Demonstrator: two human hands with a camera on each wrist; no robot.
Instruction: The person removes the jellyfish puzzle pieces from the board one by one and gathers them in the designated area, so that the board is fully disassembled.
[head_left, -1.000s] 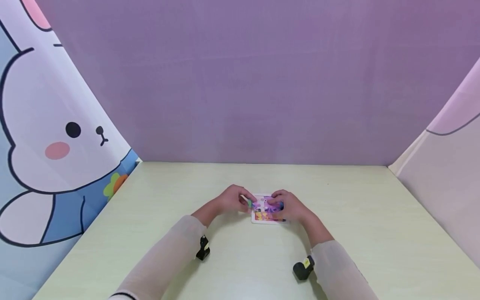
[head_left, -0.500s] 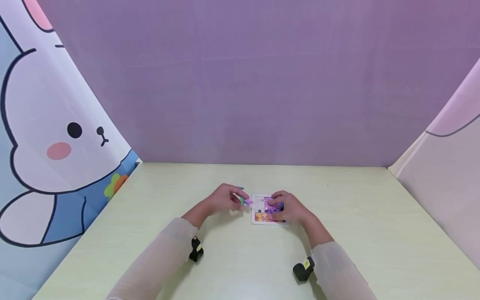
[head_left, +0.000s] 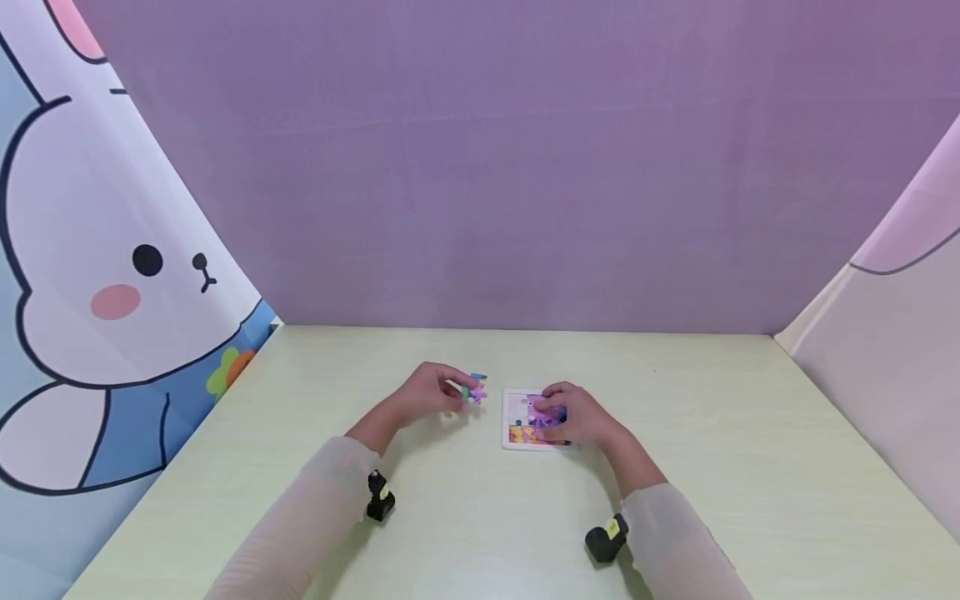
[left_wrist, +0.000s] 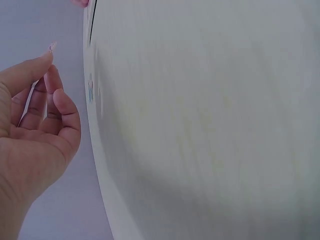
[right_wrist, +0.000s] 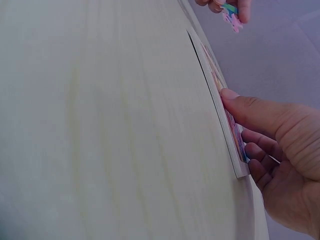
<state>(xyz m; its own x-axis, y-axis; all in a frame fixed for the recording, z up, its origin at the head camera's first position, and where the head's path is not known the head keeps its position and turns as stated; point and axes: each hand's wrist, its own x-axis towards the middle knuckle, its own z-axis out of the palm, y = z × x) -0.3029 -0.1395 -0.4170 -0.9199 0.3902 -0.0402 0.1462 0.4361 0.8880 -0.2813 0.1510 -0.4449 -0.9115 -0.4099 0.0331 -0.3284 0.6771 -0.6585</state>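
My left hand [head_left: 431, 390] pinches a small pink, purple and green jigsaw piece [head_left: 476, 394] between thumb and fingertips, up off the table. In the left wrist view the piece shows edge-on at the fingertips. To its right, a white-framed jigsaw puzzle [head_left: 517, 447] lies flat, with purple and yellow-orange picture pieces in it and a pale bare patch at its upper left. My right hand [head_left: 588, 414] holds the puzzle by its right part. In the right wrist view its thumb presses on the picture while the other fingers curl at the frame's end.
Another small blue piece [head_left: 478, 376] lies on the pale wooden table [head_left: 480, 517], just behind the left fingertips. A purple cloth wall [head_left: 525, 167] rises along the table's back edge. Printed cloth with a cartoon rabbit [head_left: 112, 250] stands at the left.
My left hand has moved left and slightly back, away from the puzzle, carrying the jigsaw piece and baring a pale patch in the frame. My right hand has stayed in place.
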